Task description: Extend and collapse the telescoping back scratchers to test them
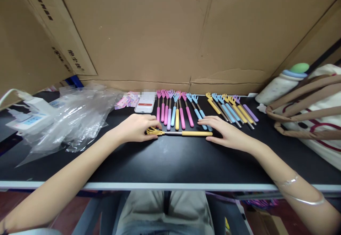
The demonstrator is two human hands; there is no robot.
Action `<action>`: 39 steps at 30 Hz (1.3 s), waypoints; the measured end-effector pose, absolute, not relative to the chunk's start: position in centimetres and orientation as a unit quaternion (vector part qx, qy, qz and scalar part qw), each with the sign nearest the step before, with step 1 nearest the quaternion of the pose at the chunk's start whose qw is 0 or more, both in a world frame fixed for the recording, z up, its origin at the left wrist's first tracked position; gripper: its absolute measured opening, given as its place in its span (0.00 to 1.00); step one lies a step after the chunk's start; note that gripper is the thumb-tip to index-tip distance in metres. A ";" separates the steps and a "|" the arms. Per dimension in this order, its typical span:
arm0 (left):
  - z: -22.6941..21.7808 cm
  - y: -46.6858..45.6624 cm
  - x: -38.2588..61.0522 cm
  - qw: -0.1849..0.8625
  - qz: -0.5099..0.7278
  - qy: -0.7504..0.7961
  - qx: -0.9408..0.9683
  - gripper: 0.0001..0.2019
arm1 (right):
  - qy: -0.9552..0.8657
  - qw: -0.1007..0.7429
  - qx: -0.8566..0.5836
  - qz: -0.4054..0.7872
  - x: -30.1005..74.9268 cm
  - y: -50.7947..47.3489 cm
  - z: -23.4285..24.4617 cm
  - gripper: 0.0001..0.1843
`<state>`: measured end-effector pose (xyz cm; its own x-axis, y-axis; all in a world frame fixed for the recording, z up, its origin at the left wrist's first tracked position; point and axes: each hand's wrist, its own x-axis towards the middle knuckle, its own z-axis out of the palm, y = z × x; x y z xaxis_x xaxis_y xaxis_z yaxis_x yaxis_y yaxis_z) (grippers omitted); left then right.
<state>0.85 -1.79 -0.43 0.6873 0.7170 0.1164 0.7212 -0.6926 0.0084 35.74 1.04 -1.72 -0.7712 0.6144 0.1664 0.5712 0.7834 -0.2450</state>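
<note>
A yellow back scratcher (197, 133) with a metal rod lies crosswise on the black table, its claw to the left. My left hand (138, 126) is closed around the claw end, fingers curled over and thumb below. My right hand (221, 130) is at the handle end, fingers stretched out above it and thumb apart below; whether it touches the handle is unclear. Behind lies a row of pink, purple, blue and yellow back scratchers (181, 118). Farther right is a second group of blue, yellow and purple back scratchers (234, 112), some with rods drawn out beside the handles.
Clear plastic bags (82, 114) are heaped at left beside a white power strip (33, 121). A phone (145, 103) and pink cards (126, 100) lie at the back. At right stand a bottle (279, 84) and a bag (317, 121). Cardboard (170, 32) walls the back.
</note>
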 end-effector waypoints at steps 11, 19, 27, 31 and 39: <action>-0.6 -1.7 0.8 0.023 -0.057 -0.388 -0.920 0.11 | -0.939 0.138 -0.308 0.072 36.3 1.9 -1.9 0.19; -0.7 -1.7 0.7 0.030 -0.055 -0.391 -0.918 0.11 | -0.937 0.124 -0.320 0.061 36.6 1.9 -1.3 0.19; -0.6 -1.7 0.8 0.029 -0.053 -0.393 -0.917 0.11 | -0.939 0.107 -0.321 0.059 36.9 2.2 -1.3 0.16; -0.7 -1.7 0.8 0.026 -0.051 -0.396 -0.916 0.10 | -0.941 0.109 -0.316 0.051 36.5 1.8 -1.3 0.11; -0.8 -1.7 0.9 0.030 -0.055 -0.389 -0.919 0.09 | -0.945 0.122 -0.299 0.057 35.4 1.1 -1.7 0.09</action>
<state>0.94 -1.69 -0.77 0.6916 0.7113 0.1250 0.7180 -0.6959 -0.0124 35.36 1.10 -1.68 -0.7909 0.5795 0.1964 0.5519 0.8142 -0.1800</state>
